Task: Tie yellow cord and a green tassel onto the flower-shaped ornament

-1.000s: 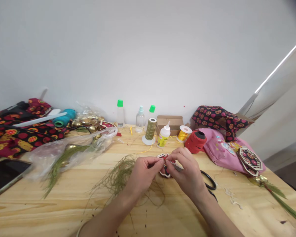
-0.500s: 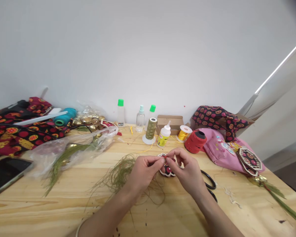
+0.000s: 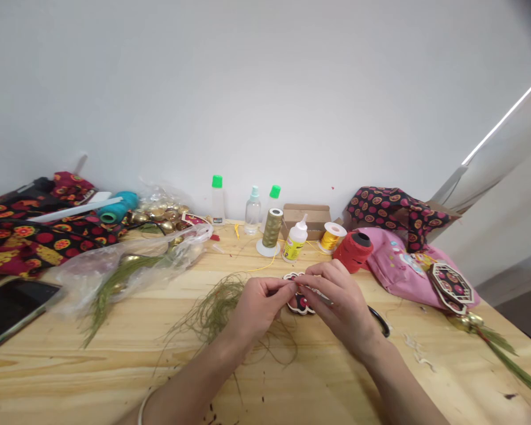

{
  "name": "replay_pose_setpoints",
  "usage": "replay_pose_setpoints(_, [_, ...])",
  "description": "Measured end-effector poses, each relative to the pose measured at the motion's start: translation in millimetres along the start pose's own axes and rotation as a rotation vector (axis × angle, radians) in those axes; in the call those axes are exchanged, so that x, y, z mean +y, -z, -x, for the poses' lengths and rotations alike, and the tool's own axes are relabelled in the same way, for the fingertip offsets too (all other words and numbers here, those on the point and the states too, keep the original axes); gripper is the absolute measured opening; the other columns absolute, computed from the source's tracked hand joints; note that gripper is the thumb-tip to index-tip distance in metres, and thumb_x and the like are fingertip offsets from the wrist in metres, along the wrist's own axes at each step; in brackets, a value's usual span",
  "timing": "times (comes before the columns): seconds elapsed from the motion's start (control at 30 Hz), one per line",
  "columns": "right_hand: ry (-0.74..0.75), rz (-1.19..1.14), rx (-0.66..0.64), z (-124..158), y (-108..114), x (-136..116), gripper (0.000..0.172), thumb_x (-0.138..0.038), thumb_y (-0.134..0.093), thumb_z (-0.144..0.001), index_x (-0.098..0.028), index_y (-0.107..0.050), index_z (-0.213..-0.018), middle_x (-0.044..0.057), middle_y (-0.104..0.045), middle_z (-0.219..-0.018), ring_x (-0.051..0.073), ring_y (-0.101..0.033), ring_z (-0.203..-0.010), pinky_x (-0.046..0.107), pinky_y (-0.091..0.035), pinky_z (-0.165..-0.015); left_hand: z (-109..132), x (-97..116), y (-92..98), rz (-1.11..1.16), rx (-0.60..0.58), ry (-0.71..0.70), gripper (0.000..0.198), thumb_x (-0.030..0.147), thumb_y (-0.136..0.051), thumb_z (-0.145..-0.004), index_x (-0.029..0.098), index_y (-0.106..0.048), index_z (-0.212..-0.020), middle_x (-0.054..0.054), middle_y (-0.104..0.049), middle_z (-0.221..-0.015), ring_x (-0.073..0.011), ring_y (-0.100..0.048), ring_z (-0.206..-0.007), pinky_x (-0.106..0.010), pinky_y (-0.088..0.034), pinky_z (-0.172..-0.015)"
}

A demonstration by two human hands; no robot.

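A small scalloped ornament (image 3: 301,303) with a pale rim and dark patterned cloth lies under my fingertips, partly covered by them. My left hand (image 3: 259,307) is closed in a pinch at its upper edge, where a bit of red thread shows between the fingertips. Meeting it there, the thumb and fingers of my right hand (image 3: 336,298) are pinched on the same red thread; its far end is hidden. Loose olive-green threads (image 3: 215,313) lie in a tangle beside and beneath my left hand. A black scissor handle (image 3: 380,321) pokes out past my right hand.
Along the wall stand a glue bottle (image 3: 294,241), a green thread spool (image 3: 272,229), a red thread cone (image 3: 353,251) and a yellow cord spool (image 3: 331,238). A plastic bag (image 3: 77,286) and phone (image 3: 13,313) lie left, a pink pouch (image 3: 389,265) right.
My right hand has turned and its fingers have folded closer over the ornament, covering more of it and of the scissors. My left hand keeps its pinch almost unmoved.
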State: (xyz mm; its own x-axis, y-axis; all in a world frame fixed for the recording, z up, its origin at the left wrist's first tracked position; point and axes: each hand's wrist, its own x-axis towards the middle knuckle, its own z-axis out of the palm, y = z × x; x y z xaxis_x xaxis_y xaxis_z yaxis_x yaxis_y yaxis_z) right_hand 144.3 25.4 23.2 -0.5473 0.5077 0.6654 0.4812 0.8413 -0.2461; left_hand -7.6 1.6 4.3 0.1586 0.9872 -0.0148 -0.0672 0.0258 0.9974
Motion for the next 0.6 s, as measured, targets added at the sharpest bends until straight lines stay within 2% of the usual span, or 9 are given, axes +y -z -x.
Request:
replay_pose_setpoints(0.23, [0.007, 0.081, -0.080, -0.5, 2.7, -0.6, 0.016, -0.015, -0.048, -0.078, -0.021, -0.059, -0.088, 0.005, -0.056, -0.081, 0.016, -0.045, -0.073, 0.028, -0.040, -0.059, -0.9, 2.0, -0.6, -0.068, 0.016, -0.025, 0.029, 0.034, -0.051, -0.072, 0.014, -0.060, -0.053, 0.005, -0.042, -0.045, -0.0059, -0.023, -0.039, -0.021, -0.014, -0.038])
replay_pose_setpoints(0.33, [-0.014, 0.050, -0.061, -0.8, 2.7, -2.0, 0.015, -0.015, -0.050, -0.077, -0.020, -0.059, -0.088, 0.005, -0.056, -0.080, 0.016, -0.046, -0.073, 0.028, -0.040, -0.060, -0.3, 2.3, -0.5, -0.061, 0.013, -0.026, 0.030, 0.036, -0.051, -0.072, 0.013, -0.060, -0.054, 0.004, -0.044, -0.046, -0.0061, -0.024, -0.040, -0.020, -0.015, -0.039])
replay_pose_setpoints(0.47, [-0.163, -0.114, 0.023, -1.3, 3.3, -3.9, 0.014, -0.016, -0.053, -0.075, -0.020, -0.057, -0.088, 0.003, -0.057, -0.080, 0.015, -0.049, -0.075, 0.029, -0.041, -0.065, -0.1, 1.8, -0.5, 0.040, 0.012, 0.016, 0.031, 0.037, -0.050, -0.073, 0.013, -0.058, -0.055, 0.007, -0.035, -0.042, -0.0055, -0.021, -0.040, -0.020, -0.013, -0.039])
replay_pose_setpoints(0.6, [-0.311, -0.268, 0.089, -1.4, 2.8, -5.1, 0.007, -0.016, -0.053, -0.075, -0.020, -0.058, -0.079, 0.001, -0.058, -0.073, 0.013, -0.050, -0.067, 0.025, -0.041, -0.058, 0.2, 1.7, -0.9, 0.159, -0.001, 0.037, 0.029, 0.038, -0.051, -0.073, 0.013, -0.057, -0.057, 0.006, -0.037, -0.045, -0.0048, -0.020, -0.040, -0.021, -0.012, -0.039])
